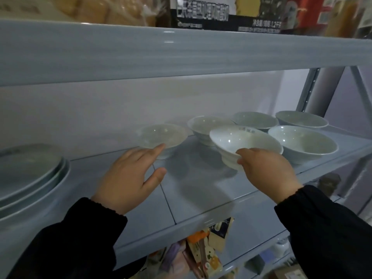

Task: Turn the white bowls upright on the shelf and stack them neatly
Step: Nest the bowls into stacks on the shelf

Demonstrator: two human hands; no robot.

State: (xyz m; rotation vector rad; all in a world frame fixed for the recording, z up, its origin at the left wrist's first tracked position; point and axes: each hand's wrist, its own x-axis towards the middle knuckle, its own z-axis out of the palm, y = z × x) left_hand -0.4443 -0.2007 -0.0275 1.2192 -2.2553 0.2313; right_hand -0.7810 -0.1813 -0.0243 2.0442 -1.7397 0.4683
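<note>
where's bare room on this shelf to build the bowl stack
Bare shelf lies between the plates and the leftmost bowl, partly under the left hand, and along the front between both hands. The right end is crowded: the held bowl, gripped by the right hand, sits close to four other bowls.

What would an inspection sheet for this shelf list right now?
Surface: grey metal shelf, one seam visible.
Job's things: six white bowls, all upright, none stacked; front bowl tilted.
Clutter: stacked plates at left.
Hands: left hand open, fingertip at the leftmost bowl; right hand grips the front bowl's rim.
Cables: nothing seen.
Surroundings: boxes above, packets below.
</note>
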